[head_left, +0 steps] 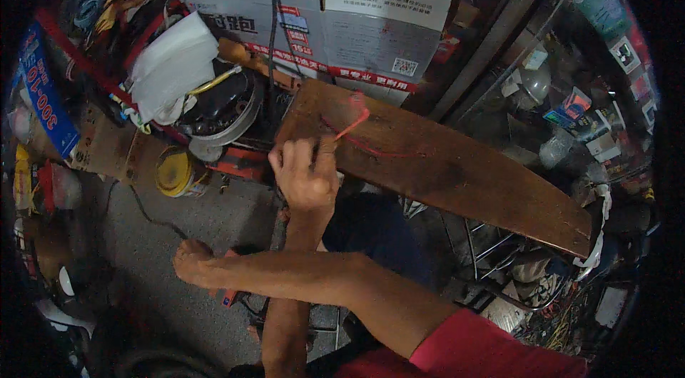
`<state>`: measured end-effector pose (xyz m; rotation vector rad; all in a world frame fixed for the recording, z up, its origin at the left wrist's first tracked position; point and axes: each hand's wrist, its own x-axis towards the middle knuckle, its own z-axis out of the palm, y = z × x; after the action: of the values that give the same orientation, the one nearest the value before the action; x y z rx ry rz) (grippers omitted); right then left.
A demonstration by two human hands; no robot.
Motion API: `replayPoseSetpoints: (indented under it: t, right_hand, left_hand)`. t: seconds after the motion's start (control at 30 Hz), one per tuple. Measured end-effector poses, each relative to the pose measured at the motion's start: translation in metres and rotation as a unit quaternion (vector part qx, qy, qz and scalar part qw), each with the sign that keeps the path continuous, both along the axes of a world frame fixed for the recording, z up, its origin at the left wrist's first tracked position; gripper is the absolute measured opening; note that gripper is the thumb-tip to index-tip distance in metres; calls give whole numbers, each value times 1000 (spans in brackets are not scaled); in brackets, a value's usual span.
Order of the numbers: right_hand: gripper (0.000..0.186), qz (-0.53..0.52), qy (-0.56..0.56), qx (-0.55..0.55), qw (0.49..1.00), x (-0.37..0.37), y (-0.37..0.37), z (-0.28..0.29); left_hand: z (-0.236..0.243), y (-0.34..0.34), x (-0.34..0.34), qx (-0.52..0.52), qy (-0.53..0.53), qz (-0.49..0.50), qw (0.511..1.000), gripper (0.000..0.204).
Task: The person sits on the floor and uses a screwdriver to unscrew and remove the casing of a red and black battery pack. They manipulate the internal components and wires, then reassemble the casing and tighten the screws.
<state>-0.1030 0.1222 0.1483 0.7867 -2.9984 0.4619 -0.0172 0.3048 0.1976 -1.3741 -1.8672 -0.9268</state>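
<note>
Left hand [307, 172], nearer, pinches a red wire [352, 126] slanting up-right; right hand [193, 264], crossed leftward, grips black cable [150, 219].

One left hand [308, 172], one right hand [193, 264] (so two), one wooden board [457, 171], one yellow tub [173, 172], one blue sign [48, 96].

A: What is hidden?
B: The right forearm [278, 278] covers the middle of the left forearm [284, 342], which the lower edge cuts off. The right hand's [191, 262] fingertips are out of sight; its grip cannot be told.
A: Anything unclear?
B: The red strand [351, 127] at the left hand [307, 172] blurs at its tip. A red tool [229, 297] is partly covered.
</note>
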Motion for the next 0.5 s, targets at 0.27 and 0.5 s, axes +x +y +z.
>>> replayPoseSetpoints:
  t: [0.27,0.5]
  right_hand:
    - [44,52,-120,36,991,-10,29,21]
    - [38,-62,-281,-149,946,5,60,54]
  left_hand:
    - [-16,30,-2,-156,-32,-107,981,40]
    - [-16,-9,-7,-118,-92,-29,988,58]
